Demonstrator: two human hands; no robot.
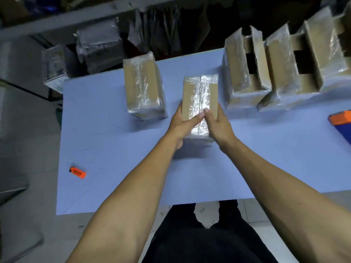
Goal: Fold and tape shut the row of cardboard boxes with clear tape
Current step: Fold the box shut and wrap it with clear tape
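Four boxes: you have two taped shut and two not yet folded, all standing on the blue table (114, 149).
Box in hand: the middle box (199, 95) stands upright at the table's centre, flaps down, clear tape along the top seam.
Left hand: your left hand (182, 124) holds the box's near left side, thumb laid across the taped top.
Right hand: your right hand (218, 124) holds the near right side, thumb on the seam, touching the left thumb.
Finished box: the taped box (142, 86) stands just to the left, apart from yours.
Open boxes: the first open box (245, 71) and second open box (292, 63) stand side by side, touching, at the right.
Handling: it looks light and fairly stiff, but the film makes it slick; grip the bare cardboard walls, not the glossy seam.
Other items: an orange lighter (77, 172) lies near the left edge; an orange-and-blue tool (341, 118) sits at the right edge.
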